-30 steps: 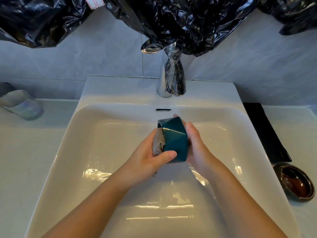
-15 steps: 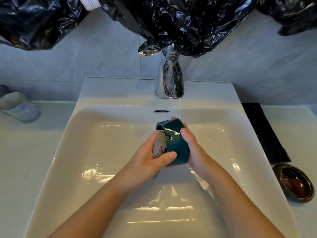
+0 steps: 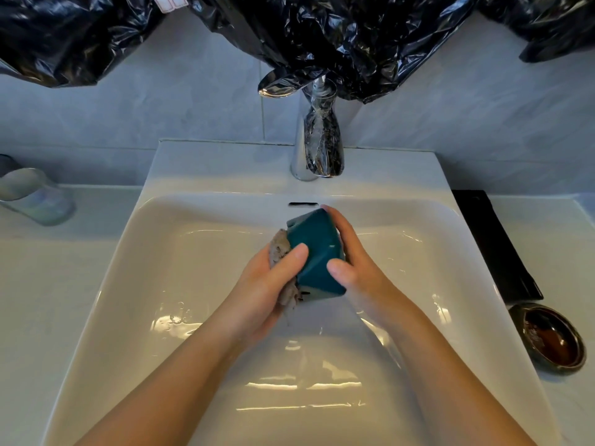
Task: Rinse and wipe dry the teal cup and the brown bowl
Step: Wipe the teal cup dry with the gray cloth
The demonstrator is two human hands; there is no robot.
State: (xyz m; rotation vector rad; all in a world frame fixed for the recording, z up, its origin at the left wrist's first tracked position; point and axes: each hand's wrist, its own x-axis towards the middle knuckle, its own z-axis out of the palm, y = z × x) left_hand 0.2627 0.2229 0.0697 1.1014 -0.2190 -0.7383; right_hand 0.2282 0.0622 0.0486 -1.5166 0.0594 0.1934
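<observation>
Teal cup (image 3: 317,252) gripped by right hand (image 3: 352,268) over sink (image 3: 135,268); grey cloth (image 3: 279,249) pressed against cup by left hand (image 3: 264,284); brown bowl (image 3: 550,338) on counter, right.

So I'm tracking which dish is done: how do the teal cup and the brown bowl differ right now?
The teal cup is held over the sink, tipped on its side, between the left hand and right hand; the brown bowl sits upright and untouched on the counter to the right. A grey cloth presses against the cup, none touches the bowl. The cup is angular, the bowl round and shallow.
</observation>
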